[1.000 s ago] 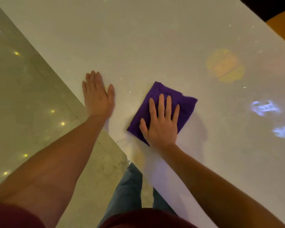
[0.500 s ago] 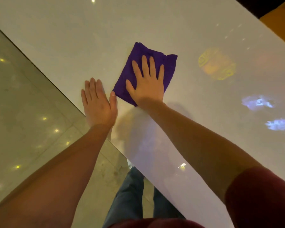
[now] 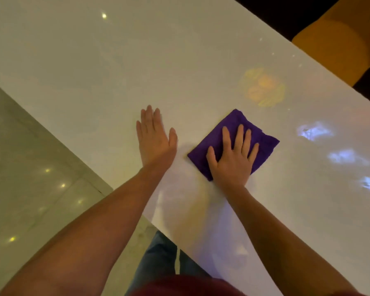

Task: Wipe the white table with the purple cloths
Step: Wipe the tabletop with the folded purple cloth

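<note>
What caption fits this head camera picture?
Right hand presses a purple cloth on the white table; left hand rests flat.

My left hand lies flat, fingers together and straight. My right hand presses palm-down, fingers spread. Both forearms reach forward, bare.

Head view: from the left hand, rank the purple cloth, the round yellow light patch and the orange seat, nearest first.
1. Purple cloth, just right of the left hand, under the right hand.
2. Yellow light patch, beyond the cloth.
3. Orange seat, past the table's far edge.
</note>
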